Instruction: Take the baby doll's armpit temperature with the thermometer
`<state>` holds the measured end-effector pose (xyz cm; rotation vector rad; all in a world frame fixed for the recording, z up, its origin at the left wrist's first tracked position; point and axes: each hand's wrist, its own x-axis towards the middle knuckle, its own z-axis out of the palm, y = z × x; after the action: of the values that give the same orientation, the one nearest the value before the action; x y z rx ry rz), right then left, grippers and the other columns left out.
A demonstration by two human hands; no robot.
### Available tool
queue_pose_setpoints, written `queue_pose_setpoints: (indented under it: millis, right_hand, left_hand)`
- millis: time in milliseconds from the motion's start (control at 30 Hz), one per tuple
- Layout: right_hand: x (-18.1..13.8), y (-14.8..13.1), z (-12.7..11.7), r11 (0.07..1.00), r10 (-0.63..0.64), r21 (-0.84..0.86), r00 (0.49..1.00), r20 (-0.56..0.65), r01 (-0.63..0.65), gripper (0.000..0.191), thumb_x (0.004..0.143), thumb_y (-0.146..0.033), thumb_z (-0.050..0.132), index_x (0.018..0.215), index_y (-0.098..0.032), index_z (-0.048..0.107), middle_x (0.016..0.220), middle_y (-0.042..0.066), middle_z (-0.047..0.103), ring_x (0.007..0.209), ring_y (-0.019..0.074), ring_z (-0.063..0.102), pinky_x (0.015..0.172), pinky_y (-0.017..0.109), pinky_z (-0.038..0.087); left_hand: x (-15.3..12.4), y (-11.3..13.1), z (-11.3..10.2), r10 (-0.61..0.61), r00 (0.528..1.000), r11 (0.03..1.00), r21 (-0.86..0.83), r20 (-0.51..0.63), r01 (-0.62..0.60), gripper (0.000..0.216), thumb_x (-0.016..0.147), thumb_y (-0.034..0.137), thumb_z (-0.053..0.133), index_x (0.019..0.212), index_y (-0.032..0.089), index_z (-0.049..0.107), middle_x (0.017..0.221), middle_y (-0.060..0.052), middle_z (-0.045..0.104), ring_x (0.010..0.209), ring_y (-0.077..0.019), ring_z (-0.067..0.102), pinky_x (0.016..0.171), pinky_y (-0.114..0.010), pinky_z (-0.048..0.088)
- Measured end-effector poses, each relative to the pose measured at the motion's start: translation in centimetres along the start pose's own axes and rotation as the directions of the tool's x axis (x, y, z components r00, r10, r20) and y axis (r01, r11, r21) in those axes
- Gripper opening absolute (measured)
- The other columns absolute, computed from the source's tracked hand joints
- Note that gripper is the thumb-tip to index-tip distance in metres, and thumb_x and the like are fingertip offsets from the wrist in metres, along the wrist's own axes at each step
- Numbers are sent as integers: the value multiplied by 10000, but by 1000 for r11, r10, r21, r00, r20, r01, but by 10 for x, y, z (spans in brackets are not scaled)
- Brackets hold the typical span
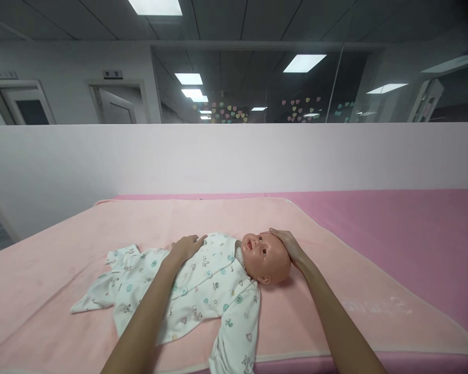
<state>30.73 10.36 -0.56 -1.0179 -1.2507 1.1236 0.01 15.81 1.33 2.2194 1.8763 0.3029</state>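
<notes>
A baby doll (271,262) lies on its back with its head to the right and its legs to the left. It wears a white romper (203,285) with small printed animals and hearts. My left hand (186,248) rests on the far side of the doll's torso, fingers stretched out over the cloth. Around the top of the doll's head curves my right hand (288,244), open and laid against it. One sleeve (237,332) of the romper reaches toward the near edge. The doll's own hands and feet do not show.
Beneath the doll is a peach blanket (296,317) with a pale border, spread over a pink padded surface (413,234). A low white wall (234,156) runs along the back. Behind it are glass panels with heart stickers (230,111) and doorways (119,106).
</notes>
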Motion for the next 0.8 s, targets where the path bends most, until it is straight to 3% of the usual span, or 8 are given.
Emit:
queue_pose_setpoints:
  millis: [267, 433, 600, 800]
  right_hand:
    - [4, 2, 0, 997, -71, -32, 993, -92, 68, 377, 625, -484, 661, 819, -167, 721, 992, 74, 682, 1007, 256, 575, 890, 338, 419]
    - [2, 3, -2, 1000, -6, -31, 1000, -26, 5, 453, 642, -535, 633, 829, -131, 720, 882, 90, 704, 882, 266, 625, 809, 346, 457]
    - [1, 3, -3, 999, 7, -51, 999, -42, -9, 458, 655, -537, 621, 847, -132, 717, 865, 85, 707, 864, 269, 630, 784, 343, 466]
    - [2, 3, -1, 997, -73, -33, 980, -186, 69, 382, 613, -464, 681, 889, -201, 703, 1063, 59, 657, 1062, 249, 548, 915, 340, 412]
  left_hand:
    - [0, -3, 2, 10, 1000, 1000, -17, -10, -10, 623, 774, 627, 196, 1032, 226, 596, 1085, -107, 630, 1045, -335, 529, 894, -564, 324]
    - [1, -4, 4, 15, 1000, 1000, -24, 2, -14, 643, 779, 641, 179, 1045, 221, 587, 1100, -117, 622, 1054, -332, 522, 914, -556, 308]
    - [1, -3, 4, 12, 1000, 1000, -21, 12, -12, 648, 779, 648, 169, 1027, 221, 589, 1096, -113, 623, 1048, -332, 524, 912, -562, 304]
    - [-1, -2, 3, 8, 1000, 1000, -20, 7, -7, 633, 779, 638, 177, 1020, 230, 596, 1079, -108, 633, 1027, -324, 537, 906, -552, 316]
